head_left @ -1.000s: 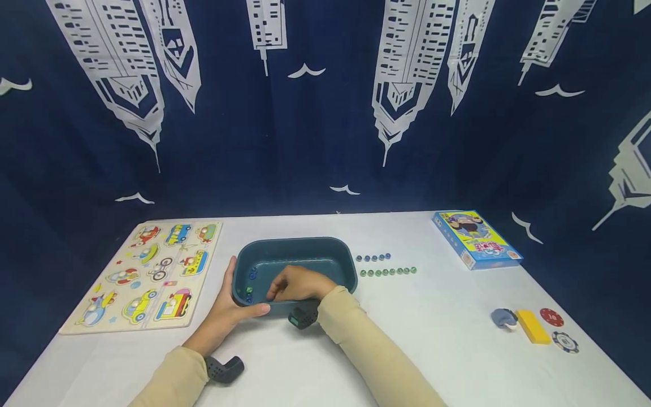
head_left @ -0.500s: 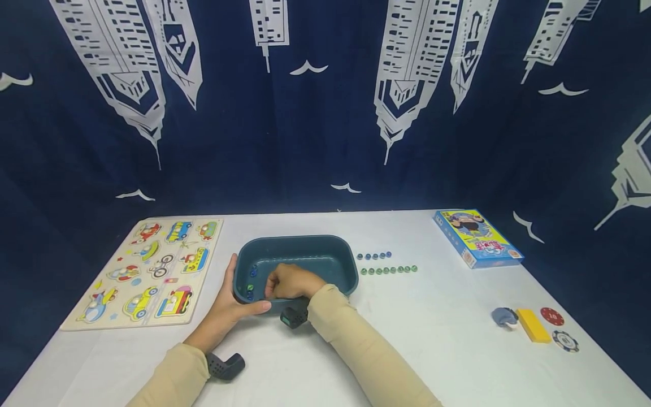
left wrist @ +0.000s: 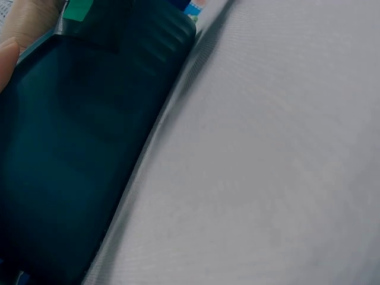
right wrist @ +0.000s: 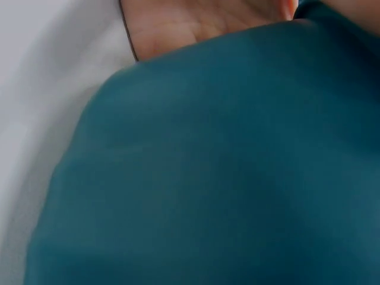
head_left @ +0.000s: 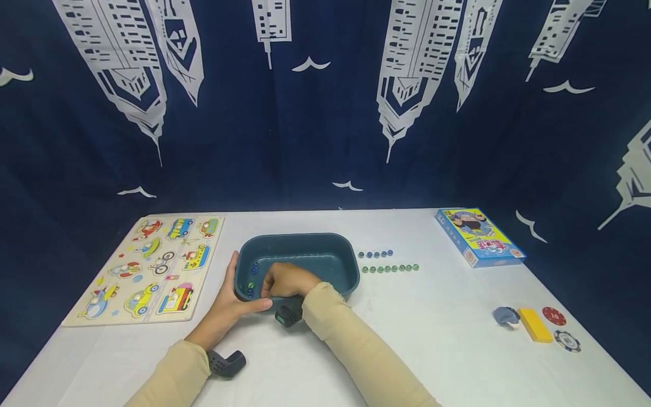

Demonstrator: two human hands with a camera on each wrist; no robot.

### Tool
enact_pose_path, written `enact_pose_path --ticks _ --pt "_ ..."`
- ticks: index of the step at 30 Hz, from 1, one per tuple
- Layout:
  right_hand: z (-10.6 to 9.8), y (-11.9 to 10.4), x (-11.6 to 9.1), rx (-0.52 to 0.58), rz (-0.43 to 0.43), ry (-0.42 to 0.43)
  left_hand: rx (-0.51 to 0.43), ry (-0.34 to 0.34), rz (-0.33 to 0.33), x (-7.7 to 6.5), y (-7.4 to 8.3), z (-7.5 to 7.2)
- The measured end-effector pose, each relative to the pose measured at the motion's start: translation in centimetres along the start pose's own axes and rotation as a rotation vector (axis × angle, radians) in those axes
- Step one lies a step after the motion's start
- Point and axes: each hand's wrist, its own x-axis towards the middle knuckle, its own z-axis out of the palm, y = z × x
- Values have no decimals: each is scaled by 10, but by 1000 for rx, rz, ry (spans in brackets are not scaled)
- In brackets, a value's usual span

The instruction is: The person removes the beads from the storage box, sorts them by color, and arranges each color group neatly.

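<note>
A dark teal plastic tub (head_left: 325,242) sits on the table, its left front corner held by my left hand (head_left: 229,302). The thumb lies along the front rim and the fingers run up the left wall. My right hand (head_left: 289,280) reaches over the front rim into the tub, fingers bent downward; the fingertips are hidden, so I cannot tell whether they pinch anything. Just left of them lie blue glass marbles (head_left: 254,270) and a green marble (head_left: 251,285). In the left wrist view the tub's outer wall (left wrist: 71,154) fills the left side; in the right wrist view it (right wrist: 202,160) covers most.
Right of the tub, blue marbles (head_left: 376,254) form one row and green marbles (head_left: 387,269) another. A wooden picture puzzle (head_left: 122,282) lies at left. A game box (head_left: 480,237) stands back right. Nearer are a grey-blue item (head_left: 506,316), yellow block (head_left: 535,325) and two poker chips (head_left: 567,341).
My right hand has slid slightly left inside the tub, closer to the marbles there. The left hand keeps its place on the corner.
</note>
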Motion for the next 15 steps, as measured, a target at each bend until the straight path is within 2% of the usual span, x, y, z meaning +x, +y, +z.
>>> enact_pose_path --ticks 3,6,10,15 --pt "-1 1 -1 2 4 9 -16 -2 8 1 -1 0" --pt "-5 4 -5 61 -28 30 -24 -5 2 0 -1 1" --pt "-15 8 -17 201 -119 60 -7 -4 -15 0 0 1" --pt "-32 21 -32 294 -254 41 0 5 -14 1 -1 1"
